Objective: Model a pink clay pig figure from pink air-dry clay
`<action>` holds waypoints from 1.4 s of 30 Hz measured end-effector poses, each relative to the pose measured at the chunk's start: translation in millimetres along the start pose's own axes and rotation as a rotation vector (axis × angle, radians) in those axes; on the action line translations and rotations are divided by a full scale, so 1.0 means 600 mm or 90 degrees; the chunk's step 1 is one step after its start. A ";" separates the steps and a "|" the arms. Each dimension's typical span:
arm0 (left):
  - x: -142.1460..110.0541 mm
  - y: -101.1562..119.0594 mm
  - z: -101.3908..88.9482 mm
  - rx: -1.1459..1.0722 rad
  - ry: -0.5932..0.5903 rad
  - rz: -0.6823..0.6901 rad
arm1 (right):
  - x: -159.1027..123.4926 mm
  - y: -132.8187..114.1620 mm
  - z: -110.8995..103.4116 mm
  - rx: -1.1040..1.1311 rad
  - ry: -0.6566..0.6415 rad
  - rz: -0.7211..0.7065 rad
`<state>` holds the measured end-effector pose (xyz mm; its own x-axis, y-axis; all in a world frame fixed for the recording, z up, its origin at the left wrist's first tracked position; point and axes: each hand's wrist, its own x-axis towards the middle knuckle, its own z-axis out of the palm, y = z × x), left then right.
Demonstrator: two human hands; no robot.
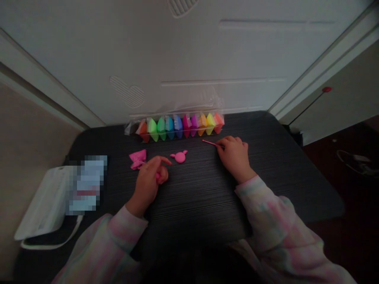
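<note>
In the head view my left hand (pixel 151 177) curls round a small bit of pink clay (pixel 158 176), most of it hidden by the fingers; its index finger points to the right. Just beyond that hand lies a crumpled pink clay packet (pixel 137 158). A pink clay figure (pixel 180 157), a round body with two small pieces sticking out at its top sides, rests flat on the table right of the index fingertip. Farther right, my right hand (pixel 233 156) pinches a thin pink modelling stick (pixel 209 142), its tip pointing left, low over the tabletop.
A clear plastic tray of clay packets (pixel 177 128) in several colours stands along the table's back edge against a white panel (pixel 189 51). At the left lie a phone-like blurred item (pixel 87 185) and a white case (pixel 47 201) with a strap. The dark table (pixel 195 205) has a right edge.
</note>
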<state>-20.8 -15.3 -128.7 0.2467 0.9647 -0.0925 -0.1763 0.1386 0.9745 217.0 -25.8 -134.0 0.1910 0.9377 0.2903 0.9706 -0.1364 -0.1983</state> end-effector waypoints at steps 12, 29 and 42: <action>0.007 0.004 0.003 0.103 0.094 0.073 | 0.000 -0.024 -0.011 0.125 0.045 -0.087; 0.021 -0.012 -0.018 0.073 0.109 0.069 | -0.002 -0.028 -0.010 0.213 0.065 -0.076; 0.005 0.004 0.003 -0.050 0.079 -0.058 | 0.001 -0.016 0.003 0.160 0.029 -0.022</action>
<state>-18.9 -12.7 -126.4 0.1464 0.9670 -0.2085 -0.2338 0.2386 0.9426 207.7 -23.2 -133.5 0.1698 0.9241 0.3423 0.9112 -0.0149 -0.4118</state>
